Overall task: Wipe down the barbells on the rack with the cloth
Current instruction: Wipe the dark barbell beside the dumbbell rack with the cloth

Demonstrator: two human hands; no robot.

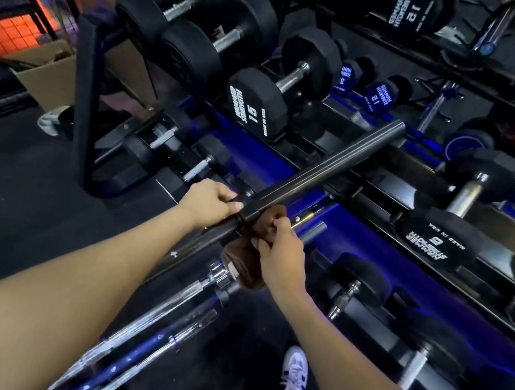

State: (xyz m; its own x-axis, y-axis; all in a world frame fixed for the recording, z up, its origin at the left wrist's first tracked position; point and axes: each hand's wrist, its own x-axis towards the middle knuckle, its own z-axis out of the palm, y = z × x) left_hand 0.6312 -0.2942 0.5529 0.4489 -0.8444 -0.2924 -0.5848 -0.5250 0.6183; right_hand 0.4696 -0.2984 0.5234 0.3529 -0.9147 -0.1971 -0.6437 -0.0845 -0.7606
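hands met at the collar of the dark barbell (pixel 321 168), where the thick sleeve stepped down to the thinner shaft. left hand (pixel 211 202) curled its fingers round the bar just below that step, likely to steady it and keep it from rolling while the other hand worked. right hand (pixel 277 252) pinched the brown cloth (pixel 239 259) against the underside of the bar, with the cloth bunched up round the shaft and its loose end hanging down toward the floor. that hold looked chosen so the cloth could wrap the metal and be drawn along it. the sleeve pointed up and away over the dumbbell rack (pixel 361 235), its far end free in the air. below the hands lay chrome barbells (pixel 162 321), side by side and slanting the same way, apparently waiting for their turn. dumbbells (pixel 256 107) sat in rows on the rack beyond, apart from the work.
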